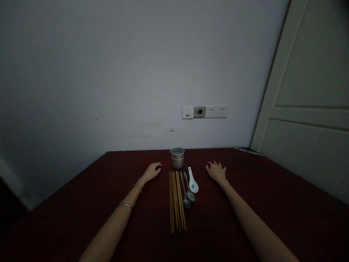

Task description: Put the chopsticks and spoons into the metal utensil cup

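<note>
My left hand (153, 172) rests on the dark red table, thumb and fingers apart and nothing in it. My right hand (216, 171) lies palm down on the other side, its fingers spread and bare. Between them are several wooden chopsticks (176, 202), laid roughly side by side. Two metal spoons (186, 202) (191, 197) lie just right of the chopsticks, handles pointing away from me. A white ceramic soup spoon (193, 186) with a blue mark is beside them, nearer my right hand. Behind the utensils stands an upright silver metal utensil holder (177, 158). Neither hand touches these things.
The table (68, 203) reaches back to a pale wall (136, 72). Sockets and switch plates (215, 111) are set in the wall above the table. A pale panelled door (305, 94) stands along the right side.
</note>
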`<state>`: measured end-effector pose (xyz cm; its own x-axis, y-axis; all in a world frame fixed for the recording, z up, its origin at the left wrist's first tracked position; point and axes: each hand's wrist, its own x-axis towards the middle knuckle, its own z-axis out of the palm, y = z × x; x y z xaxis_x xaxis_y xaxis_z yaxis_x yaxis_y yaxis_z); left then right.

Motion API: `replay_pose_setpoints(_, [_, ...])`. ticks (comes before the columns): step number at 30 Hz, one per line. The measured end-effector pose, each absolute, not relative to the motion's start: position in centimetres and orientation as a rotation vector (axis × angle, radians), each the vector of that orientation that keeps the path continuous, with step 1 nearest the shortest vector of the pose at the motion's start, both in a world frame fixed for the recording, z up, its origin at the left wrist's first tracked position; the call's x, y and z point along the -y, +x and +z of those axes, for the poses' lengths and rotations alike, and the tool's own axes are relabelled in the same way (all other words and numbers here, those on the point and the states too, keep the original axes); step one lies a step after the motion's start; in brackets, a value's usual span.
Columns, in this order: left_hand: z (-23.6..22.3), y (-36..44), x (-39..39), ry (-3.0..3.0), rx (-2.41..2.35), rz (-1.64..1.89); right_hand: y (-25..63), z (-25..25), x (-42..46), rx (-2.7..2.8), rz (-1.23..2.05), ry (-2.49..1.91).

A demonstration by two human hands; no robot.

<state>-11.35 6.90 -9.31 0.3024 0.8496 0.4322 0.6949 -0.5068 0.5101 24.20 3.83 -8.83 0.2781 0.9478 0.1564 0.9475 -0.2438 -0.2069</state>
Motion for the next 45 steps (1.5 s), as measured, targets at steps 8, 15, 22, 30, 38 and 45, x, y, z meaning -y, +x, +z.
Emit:
replay_pose_setpoints(8, [-8.5, -10.9, -6.2, 2.290, -1.448, 1.003, 24.1, -8.6, -3.6, 1.752, 0.005, -2.290])
replay_pose_setpoints(15, [-5.1, -8.4, -4.9, 2.291, -1.607, 0.725, 24.2, -8.9, -3.8, 1.746, -0.005, -2.280])
replay_pose_setpoints(22, [-4.5, -5.4, -3.4, 2.119, -1.548, 0.328, 24.3, -9.0, -3.7, 1.757, -0.020, -2.256])
replay_pose_setpoints(30, [-4.7, -5.2, -3.0, 2.086, -1.674, 0.279, 24.3, -9.0, -3.9, 1.759, -0.004, -2.270])
replay_pose_setpoints(38, [-5.2, -4.8, -3.0, 2.085, -1.688, 0.257, 24.4, -9.2, -4.0, 1.754, -0.010, -2.244])
replay_pose_setpoints(45, [-5.0, -5.0, -2.9, 2.097, -1.659, 0.232, 24.4, -9.1, -3.9, 1.759, -0.003, -2.246])
